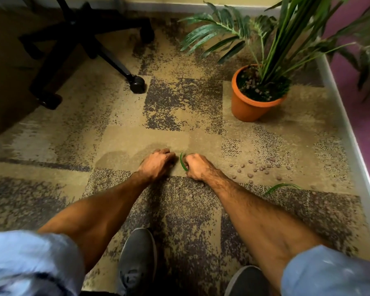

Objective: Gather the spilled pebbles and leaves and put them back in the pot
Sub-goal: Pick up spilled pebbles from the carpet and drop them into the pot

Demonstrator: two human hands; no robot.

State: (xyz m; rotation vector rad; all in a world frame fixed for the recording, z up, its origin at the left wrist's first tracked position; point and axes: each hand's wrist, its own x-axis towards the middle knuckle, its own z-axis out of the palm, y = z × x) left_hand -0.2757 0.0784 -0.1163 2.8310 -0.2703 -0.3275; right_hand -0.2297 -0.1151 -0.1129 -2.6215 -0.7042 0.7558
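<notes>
Presently the spill is being gathered low on the carpet. The step is probably being served best if each handful is being closed fully before it is being lifted, so that nothing is being dropped on the way to the orange pot. That pot is standing upright, well apart from the hands, ahead and to the right. A curved green leaf is being gripped in the right hand, whose fingers are being clenched round it. The left hand is being pressed to the carpet just beside it, fingers curled under; whether anything is being held beneath them cannot be told. Most pebbles are lying loose to the right of the right hand, and a second leaf is lying near them, neither yet collected.
</notes>
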